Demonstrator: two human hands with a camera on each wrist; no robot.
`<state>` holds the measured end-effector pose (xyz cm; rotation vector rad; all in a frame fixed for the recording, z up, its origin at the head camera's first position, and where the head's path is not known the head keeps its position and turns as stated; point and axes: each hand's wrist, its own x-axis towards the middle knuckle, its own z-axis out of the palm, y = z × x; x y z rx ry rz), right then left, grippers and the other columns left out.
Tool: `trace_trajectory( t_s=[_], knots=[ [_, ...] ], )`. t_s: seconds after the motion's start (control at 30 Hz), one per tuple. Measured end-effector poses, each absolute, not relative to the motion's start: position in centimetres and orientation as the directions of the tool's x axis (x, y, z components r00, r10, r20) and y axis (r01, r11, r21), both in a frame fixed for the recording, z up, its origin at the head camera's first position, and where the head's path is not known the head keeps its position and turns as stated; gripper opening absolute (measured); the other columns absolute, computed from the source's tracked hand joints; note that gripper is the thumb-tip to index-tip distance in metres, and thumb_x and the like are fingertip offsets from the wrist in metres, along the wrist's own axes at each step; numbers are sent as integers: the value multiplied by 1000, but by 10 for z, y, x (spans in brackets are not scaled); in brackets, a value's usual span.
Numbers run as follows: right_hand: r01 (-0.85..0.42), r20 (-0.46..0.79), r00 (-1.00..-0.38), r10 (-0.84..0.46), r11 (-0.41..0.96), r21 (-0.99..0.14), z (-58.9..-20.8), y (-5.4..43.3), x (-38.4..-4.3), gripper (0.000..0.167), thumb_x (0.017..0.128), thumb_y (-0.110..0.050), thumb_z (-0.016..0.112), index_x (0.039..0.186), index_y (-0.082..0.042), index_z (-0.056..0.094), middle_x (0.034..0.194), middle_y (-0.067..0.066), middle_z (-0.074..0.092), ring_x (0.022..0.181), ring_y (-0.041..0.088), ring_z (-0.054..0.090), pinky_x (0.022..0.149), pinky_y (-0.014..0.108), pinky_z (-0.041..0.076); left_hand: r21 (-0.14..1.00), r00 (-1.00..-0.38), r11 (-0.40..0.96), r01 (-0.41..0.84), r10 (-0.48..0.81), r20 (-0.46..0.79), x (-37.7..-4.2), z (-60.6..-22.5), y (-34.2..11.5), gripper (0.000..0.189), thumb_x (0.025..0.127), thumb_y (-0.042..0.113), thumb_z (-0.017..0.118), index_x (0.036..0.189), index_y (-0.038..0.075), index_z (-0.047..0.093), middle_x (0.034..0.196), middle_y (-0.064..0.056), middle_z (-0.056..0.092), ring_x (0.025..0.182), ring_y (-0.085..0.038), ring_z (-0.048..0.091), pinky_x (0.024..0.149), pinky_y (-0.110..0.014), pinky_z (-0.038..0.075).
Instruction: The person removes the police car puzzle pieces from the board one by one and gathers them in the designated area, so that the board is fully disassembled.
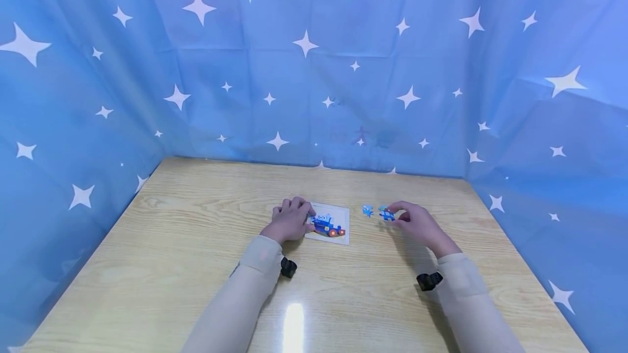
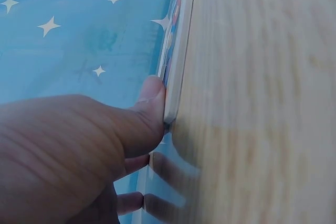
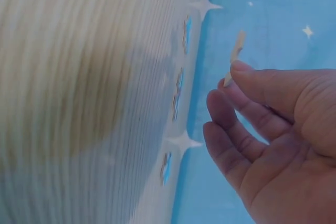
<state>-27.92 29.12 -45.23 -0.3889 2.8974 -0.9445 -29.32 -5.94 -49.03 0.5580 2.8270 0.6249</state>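
A square puzzle board (image 1: 346, 225) with a blue cartoon vehicle picture lies flat on the table. My left hand (image 1: 290, 219) grips its left edge, thumb at the corner of the board (image 2: 178, 69) in the left wrist view. Two other fingers of the left hand (image 2: 79, 140) reach down to the tabletop. To the right, my right hand (image 1: 418, 223) pinches a small puzzle piece (image 3: 237, 48) between thumb and index finger. That piece is seen edge-on, lifted off the table. Loose blue puzzle pieces (image 1: 367, 211) lie beside the right hand.
Several thin pieces, such as one puzzle piece (image 3: 178, 94), lie flat in a row on the wooden table (image 1: 196, 266). A blue curtain with white stars (image 1: 314, 70) hangs behind the table and along both sides. Black wrist cameras (image 1: 288, 267) sit on both sleeves.
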Motion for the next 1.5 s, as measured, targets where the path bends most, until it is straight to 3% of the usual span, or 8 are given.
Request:
trace_trajectory(
  t_s=[0.5,0.87,1.5],
  knots=[
    [-215,22,-969,-247,790,-574,-454,325,-268,33,95,2,66,128,6,62,126,27,63,99,37,66,76,44,55,446,-909,835,321,404,-101,-290,-488,-61,27,103,40,58,127,26,57,152,-6,35,131,-33,31,98,-52,30],
    [-180,-30,-971,-236,813,-553,-456,348,-266,31,96,0,66,127,4,63,125,26,63,104,39,64,80,49,55,445,-906,832,331,412,-97,-290,-485,-62,26,104,39,57,127,26,55,153,-6,33,131,-33,31,99,-52,30],
    [-145,-110,-964,-242,824,-547,-469,364,-273,35,93,6,67,128,4,61,124,25,62,101,33,64,78,42,54,447,-907,832,328,409,-96,-291,-492,-61,28,104,40,57,129,27,56,153,-5,32,132,-32,30,100,-52,30]
  ],
)
